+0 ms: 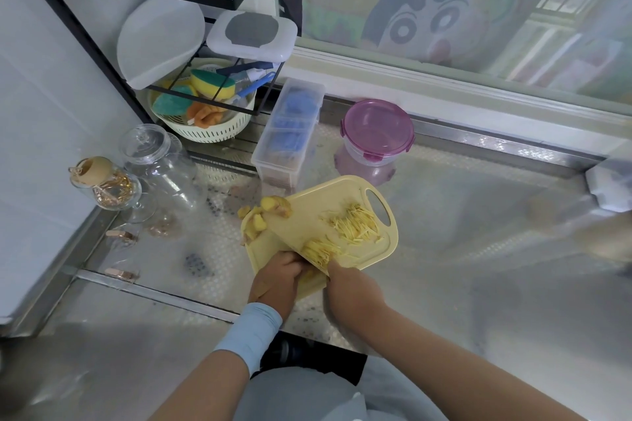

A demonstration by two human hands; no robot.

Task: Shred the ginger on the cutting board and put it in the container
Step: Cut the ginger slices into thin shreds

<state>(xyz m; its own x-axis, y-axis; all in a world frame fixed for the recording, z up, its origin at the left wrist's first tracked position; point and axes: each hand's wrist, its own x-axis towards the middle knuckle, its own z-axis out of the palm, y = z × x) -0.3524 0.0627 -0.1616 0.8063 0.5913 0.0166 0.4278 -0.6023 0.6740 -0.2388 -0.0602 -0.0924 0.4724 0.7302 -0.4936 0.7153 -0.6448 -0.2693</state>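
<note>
On the yellow cutting board [337,193], near the lidded purple container [378,133], the left hand [277,280] pinches the ginger [319,251] with curled fingers, so the knuckles should guide thin, even strokes of the knife [292,241] gripped in the right hand [352,289].

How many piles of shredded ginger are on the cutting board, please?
2. One pile lies near the handle hole of the cutting board; the other lies at its near edge, beside the left hand, which may hide a few shreds.
</note>
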